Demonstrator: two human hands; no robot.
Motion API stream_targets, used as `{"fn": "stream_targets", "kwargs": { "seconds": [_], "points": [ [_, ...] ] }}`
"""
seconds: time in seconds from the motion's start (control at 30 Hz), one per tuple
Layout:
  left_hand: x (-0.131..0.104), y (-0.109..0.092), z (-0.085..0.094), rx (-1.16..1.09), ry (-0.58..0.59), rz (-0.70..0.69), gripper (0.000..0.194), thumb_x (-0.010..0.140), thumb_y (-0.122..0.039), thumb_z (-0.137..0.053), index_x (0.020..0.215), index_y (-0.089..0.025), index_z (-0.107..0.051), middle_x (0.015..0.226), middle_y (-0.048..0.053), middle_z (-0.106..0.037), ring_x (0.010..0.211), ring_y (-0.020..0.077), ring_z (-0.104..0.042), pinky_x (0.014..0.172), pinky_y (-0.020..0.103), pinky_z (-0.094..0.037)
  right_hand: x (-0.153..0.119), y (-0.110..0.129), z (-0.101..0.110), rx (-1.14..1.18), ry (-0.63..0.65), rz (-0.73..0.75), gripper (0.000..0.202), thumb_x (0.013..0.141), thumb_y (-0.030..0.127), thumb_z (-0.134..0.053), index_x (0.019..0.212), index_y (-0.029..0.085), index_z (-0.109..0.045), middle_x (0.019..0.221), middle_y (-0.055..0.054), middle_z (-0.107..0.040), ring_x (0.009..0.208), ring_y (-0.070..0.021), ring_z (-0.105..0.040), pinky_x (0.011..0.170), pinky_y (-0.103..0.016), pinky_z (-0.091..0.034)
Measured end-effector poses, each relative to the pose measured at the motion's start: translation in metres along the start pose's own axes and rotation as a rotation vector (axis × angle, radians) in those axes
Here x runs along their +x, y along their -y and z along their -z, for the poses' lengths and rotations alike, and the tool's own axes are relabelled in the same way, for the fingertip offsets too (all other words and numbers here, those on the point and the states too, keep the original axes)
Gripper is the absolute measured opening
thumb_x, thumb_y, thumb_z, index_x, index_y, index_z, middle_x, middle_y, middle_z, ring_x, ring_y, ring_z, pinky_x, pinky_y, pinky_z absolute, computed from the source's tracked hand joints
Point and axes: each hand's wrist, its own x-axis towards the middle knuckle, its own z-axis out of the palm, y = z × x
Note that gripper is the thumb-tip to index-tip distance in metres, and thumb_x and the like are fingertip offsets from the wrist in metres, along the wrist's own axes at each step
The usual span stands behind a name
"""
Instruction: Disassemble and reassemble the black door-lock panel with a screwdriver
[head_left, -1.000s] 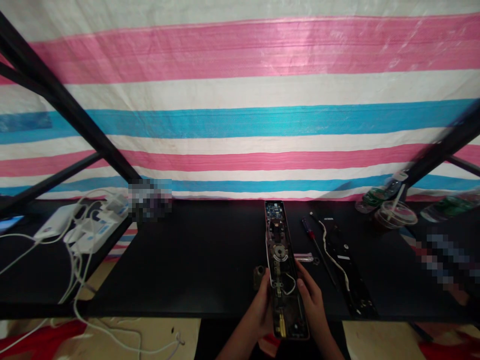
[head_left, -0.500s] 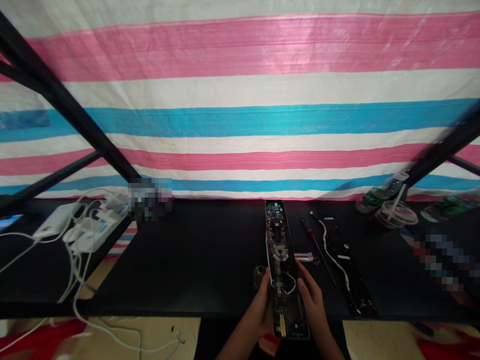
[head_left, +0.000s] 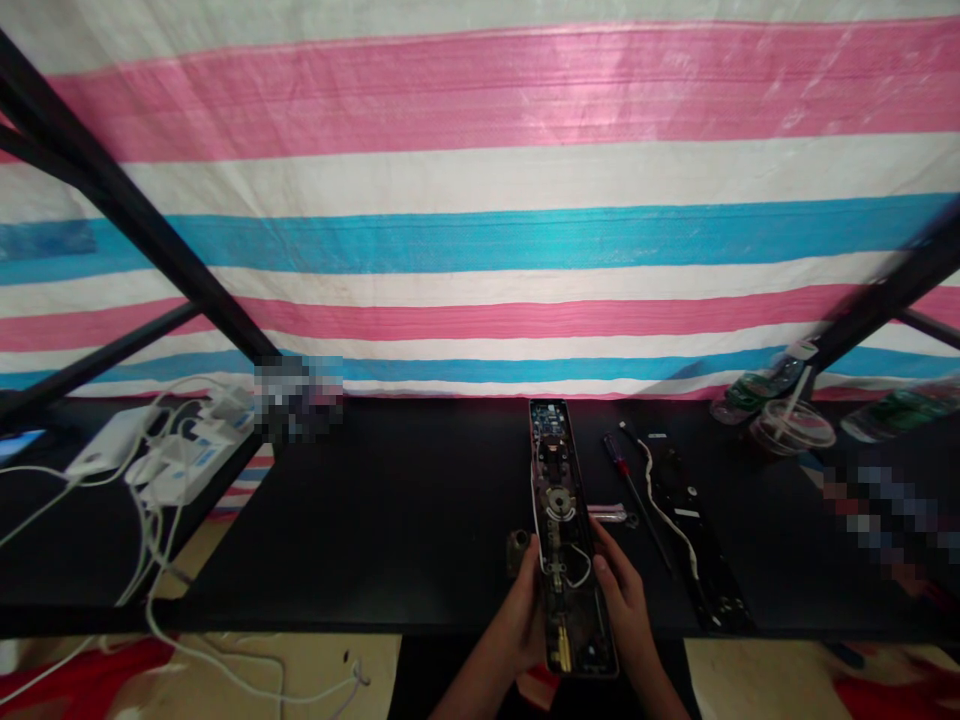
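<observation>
Both my hands hold a long, narrow electronic door lock panel [head_left: 559, 540] with its inside facing up. It shows a circuit board at the far end, a round part midway, a looped white wire and a brass-coloured piece near me. My left hand [head_left: 523, 615] grips its left edge, and my right hand [head_left: 624, 605] grips the right edge. Close to my left fingers lies a small metal part [head_left: 517, 553]. A screwdriver [head_left: 637, 500] rests right of the panel. Beside it is a long black plate [head_left: 694, 530] with a white cable [head_left: 667, 515] along it.
A small clear packet [head_left: 606, 514] lies right of the panel. At the back right stand a drink cup with a straw [head_left: 793, 430] and plastic bottles [head_left: 742, 398]. White power strips [head_left: 184, 465] with tangled cables are at left. A striped sheet [head_left: 480, 240] hangs behind the black table [head_left: 360, 520].
</observation>
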Motion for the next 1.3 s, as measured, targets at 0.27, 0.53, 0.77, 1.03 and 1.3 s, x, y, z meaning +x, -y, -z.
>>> {"fn": "stream_targets", "kwargs": {
  "seconds": [0.27, 0.53, 0.77, 1.03, 1.3],
  "points": [
    [0.0011, 0.0003, 0.0014, 0.001, 0.003, -0.014, 0.073, 0.091, -0.07, -0.047, 0.122, -0.008, -0.069, 0.1, 0.016, -0.079, 0.099, 0.0323, -0.073, 0.096, 0.041, -0.05, 0.0002, 0.0041, -0.0004, -0.001, 0.005, 0.008, 0.052, 0.092, 0.053, -0.062, 0.135, 0.024, -0.065, 0.135, -0.012, -0.067, 0.122, -0.0301, -0.065, 0.102, -0.044, -0.054],
    [0.0017, 0.001, 0.0013, 0.019, -0.021, 0.01, 0.076, 0.091, -0.074, -0.043, 0.117, -0.009, -0.071, 0.097, 0.016, -0.079, 0.096, 0.0326, -0.074, 0.091, 0.042, -0.053, 0.0002, 0.0082, -0.0023, -0.003, -0.005, 0.017, 0.053, 0.091, 0.054, -0.062, 0.134, 0.024, -0.066, 0.133, -0.012, -0.068, 0.121, -0.0305, -0.065, 0.099, -0.044, -0.056],
    [0.0028, 0.0012, 0.0032, 0.017, -0.025, 0.015, 0.075, 0.088, -0.075, -0.047, 0.116, -0.009, -0.071, 0.096, 0.016, -0.079, 0.095, 0.0327, -0.074, 0.089, 0.041, -0.053, 0.0006, 0.004, -0.0005, 0.003, -0.009, 0.009, 0.053, 0.09, 0.054, -0.064, 0.134, 0.025, -0.065, 0.133, -0.012, -0.068, 0.122, -0.0313, -0.065, 0.102, -0.046, -0.054],
    [0.0032, 0.002, 0.0052, 0.005, -0.023, -0.007, 0.073, 0.09, -0.072, -0.047, 0.113, -0.008, -0.072, 0.095, 0.016, -0.079, 0.093, 0.0317, -0.074, 0.089, 0.04, -0.053, -0.0002, 0.0037, -0.0005, 0.024, 0.012, -0.013, 0.05, 0.092, 0.052, -0.063, 0.135, 0.025, -0.065, 0.133, -0.011, -0.069, 0.12, -0.0298, -0.066, 0.101, -0.044, -0.055],
    [0.0041, 0.0026, 0.0058, -0.004, -0.026, -0.006, 0.074, 0.089, -0.072, -0.05, 0.118, -0.007, -0.07, 0.097, 0.017, -0.079, 0.094, 0.0321, -0.074, 0.091, 0.041, -0.053, 0.0001, 0.0031, -0.0012, 0.036, -0.01, -0.023, 0.051, 0.09, 0.053, -0.065, 0.133, 0.025, -0.066, 0.134, -0.011, -0.068, 0.124, -0.0304, -0.063, 0.103, -0.044, -0.053]
  ]
}}
